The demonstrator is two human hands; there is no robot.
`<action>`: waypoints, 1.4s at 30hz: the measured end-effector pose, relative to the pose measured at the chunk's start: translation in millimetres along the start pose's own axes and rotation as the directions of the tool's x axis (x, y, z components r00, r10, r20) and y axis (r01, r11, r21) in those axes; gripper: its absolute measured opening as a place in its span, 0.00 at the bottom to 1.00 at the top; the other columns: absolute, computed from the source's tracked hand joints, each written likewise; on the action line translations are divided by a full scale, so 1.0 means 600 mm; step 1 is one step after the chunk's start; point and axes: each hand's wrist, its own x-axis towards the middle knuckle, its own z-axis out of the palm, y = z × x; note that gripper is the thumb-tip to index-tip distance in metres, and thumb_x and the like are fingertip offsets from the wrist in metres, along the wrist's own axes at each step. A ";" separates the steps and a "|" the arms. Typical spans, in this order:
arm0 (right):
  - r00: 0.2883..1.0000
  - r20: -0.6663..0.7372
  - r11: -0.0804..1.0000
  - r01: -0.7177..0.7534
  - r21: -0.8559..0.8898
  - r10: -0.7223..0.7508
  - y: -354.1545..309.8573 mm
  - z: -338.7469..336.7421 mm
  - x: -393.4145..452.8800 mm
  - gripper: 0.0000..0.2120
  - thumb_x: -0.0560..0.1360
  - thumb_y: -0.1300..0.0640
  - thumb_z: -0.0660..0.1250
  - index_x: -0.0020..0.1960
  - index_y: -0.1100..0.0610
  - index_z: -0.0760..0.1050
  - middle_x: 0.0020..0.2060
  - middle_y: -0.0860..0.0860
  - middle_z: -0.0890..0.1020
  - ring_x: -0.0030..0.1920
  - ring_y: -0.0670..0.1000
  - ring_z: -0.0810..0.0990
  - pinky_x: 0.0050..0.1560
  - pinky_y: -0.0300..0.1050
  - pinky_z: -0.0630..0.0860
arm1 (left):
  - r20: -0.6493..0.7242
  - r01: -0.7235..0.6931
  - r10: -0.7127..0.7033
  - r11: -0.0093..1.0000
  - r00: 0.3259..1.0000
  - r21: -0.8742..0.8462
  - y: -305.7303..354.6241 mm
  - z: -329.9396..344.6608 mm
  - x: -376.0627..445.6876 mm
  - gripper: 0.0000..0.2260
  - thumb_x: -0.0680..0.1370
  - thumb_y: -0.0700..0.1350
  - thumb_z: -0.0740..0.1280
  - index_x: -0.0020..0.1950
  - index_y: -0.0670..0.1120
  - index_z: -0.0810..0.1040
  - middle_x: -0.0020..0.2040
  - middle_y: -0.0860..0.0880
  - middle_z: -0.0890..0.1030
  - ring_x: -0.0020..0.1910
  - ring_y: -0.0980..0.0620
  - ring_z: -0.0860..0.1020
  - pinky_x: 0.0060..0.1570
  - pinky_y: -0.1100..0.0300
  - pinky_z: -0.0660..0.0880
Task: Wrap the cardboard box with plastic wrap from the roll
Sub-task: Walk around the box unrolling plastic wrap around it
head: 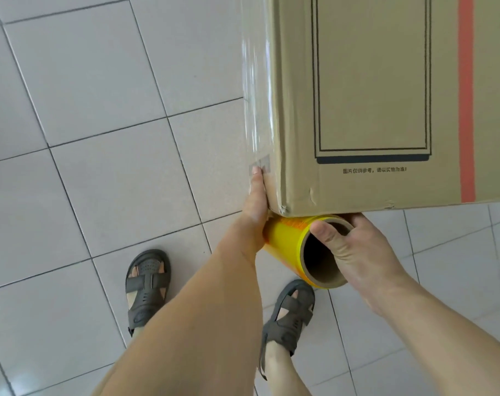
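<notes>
Head view: our right hand [354, 250] grips the roll [294, 244], thumb in its core; left hand [256, 207], fingers straight, presses wrap [256, 95] against the box [371, 95].

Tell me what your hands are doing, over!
Left hand flat against cardboard box side, pressing plastic wrap. Right hand gripping roll by its core end, at box's near edge. Nothing in the way.
</notes>
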 end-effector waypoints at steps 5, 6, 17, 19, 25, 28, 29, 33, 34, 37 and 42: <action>1.000 -0.002 0.993 -0.019 0.118 0.019 -0.007 0.004 -0.017 0.33 0.58 0.33 0.70 0.59 0.48 0.74 0.48 0.39 0.81 0.49 0.37 0.76 0.42 0.30 0.69 | -0.109 -0.180 0.179 0.984 0.978 0.000 -0.049 0.010 -0.061 0.62 0.51 0.93 0.55 0.75 0.60 0.79 0.69 0.49 0.85 0.70 0.44 0.82 0.74 0.40 0.75; 1.000 -0.007 0.989 -0.027 0.149 0.028 -0.004 0.007 -0.024 0.33 0.59 0.33 0.70 0.59 0.47 0.74 0.48 0.39 0.81 0.50 0.38 0.77 0.43 0.31 0.69 | -0.077 -0.197 0.199 0.980 0.977 0.035 -0.050 0.012 -0.088 0.61 0.52 0.93 0.55 0.75 0.60 0.80 0.68 0.50 0.86 0.70 0.46 0.82 0.74 0.42 0.75; 0.988 0.090 0.899 -0.151 0.412 0.124 0.054 0.014 -0.089 0.21 0.72 0.38 0.68 0.63 0.42 0.72 0.54 0.38 0.77 0.54 0.40 0.76 0.48 0.34 0.69 | -0.044 0.013 0.009 0.878 0.999 0.478 -0.054 0.023 -0.181 0.70 0.48 0.93 0.61 0.80 0.51 0.74 0.78 0.48 0.77 0.78 0.42 0.73 0.82 0.38 0.64; 0.988 0.108 0.885 -0.151 0.440 0.114 0.060 0.001 -0.087 0.17 0.74 0.38 0.66 0.60 0.43 0.75 0.52 0.39 0.80 0.51 0.38 0.77 0.44 0.32 0.70 | -0.050 0.052 -0.032 0.888 0.998 0.457 -0.056 0.034 -0.178 0.69 0.48 0.93 0.60 0.78 0.50 0.76 0.75 0.45 0.80 0.75 0.40 0.76 0.80 0.37 0.66; 0.988 0.112 0.921 -0.137 0.365 0.103 0.053 -0.030 -0.062 0.19 0.71 0.39 0.73 0.58 0.43 0.76 0.52 0.41 0.80 0.53 0.42 0.78 0.47 0.36 0.73 | -0.004 0.075 -0.079 0.925 0.997 0.372 -0.045 0.074 -0.197 0.46 0.75 0.82 0.54 0.65 0.43 0.85 0.55 0.40 0.90 0.59 0.40 0.88 0.68 0.43 0.82; 0.987 0.122 0.938 -0.142 0.317 0.108 0.048 -0.049 -0.047 0.23 0.69 0.40 0.74 0.61 0.44 0.75 0.53 0.42 0.80 0.53 0.44 0.78 0.46 0.37 0.73 | -0.008 0.041 -0.042 0.898 0.999 0.437 -0.037 0.094 -0.190 0.45 0.75 0.82 0.56 0.69 0.46 0.83 0.61 0.41 0.89 0.61 0.42 0.87 0.66 0.46 0.82; 0.987 0.115 0.931 -0.143 0.336 0.110 0.048 -0.052 -0.044 0.22 0.69 0.40 0.74 0.60 0.44 0.74 0.53 0.42 0.80 0.53 0.44 0.78 0.45 0.36 0.72 | -0.013 0.008 -0.003 0.889 1.000 0.458 -0.035 0.098 -0.185 0.45 0.73 0.82 0.58 0.73 0.48 0.81 0.67 0.44 0.86 0.66 0.44 0.84 0.71 0.46 0.78; 0.986 0.109 0.893 -0.164 0.420 0.129 0.056 -0.058 -0.048 0.13 0.74 0.39 0.67 0.56 0.40 0.73 0.52 0.35 0.76 0.52 0.35 0.74 0.45 0.30 0.68 | 0.009 -0.062 0.065 0.886 0.998 0.460 -0.027 0.099 -0.167 0.48 0.66 0.85 0.64 0.71 0.51 0.83 0.66 0.48 0.87 0.68 0.45 0.83 0.76 0.44 0.74; 0.984 0.112 0.889 -0.174 0.424 0.140 0.058 -0.060 -0.051 0.09 0.76 0.38 0.65 0.53 0.39 0.74 0.52 0.34 0.77 0.53 0.36 0.74 0.45 0.31 0.68 | 0.024 -0.040 0.033 0.893 0.999 0.449 -0.027 0.099 -0.166 0.49 0.64 0.86 0.63 0.68 0.50 0.84 0.62 0.46 0.89 0.65 0.43 0.86 0.74 0.41 0.77; 0.987 0.076 0.890 -0.162 0.427 0.143 0.064 -0.063 -0.050 0.10 0.76 0.39 0.66 0.54 0.41 0.76 0.50 0.36 0.79 0.53 0.38 0.76 0.46 0.32 0.70 | 0.059 0.031 -0.059 0.919 0.997 0.394 -0.036 0.098 -0.166 0.56 0.61 0.88 0.61 0.69 0.45 0.84 0.60 0.40 0.89 0.62 0.39 0.87 0.72 0.39 0.79; 0.989 0.031 0.903 -0.144 0.406 0.144 0.057 -0.098 -0.028 0.15 0.73 0.41 0.71 0.56 0.43 0.73 0.47 0.36 0.77 0.48 0.36 0.75 0.40 0.30 0.68 | 0.011 0.001 -0.007 0.888 1.000 0.461 -0.045 0.138 -0.167 0.59 0.54 0.92 0.58 0.68 0.53 0.84 0.66 0.44 0.87 0.67 0.42 0.84 0.74 0.38 0.76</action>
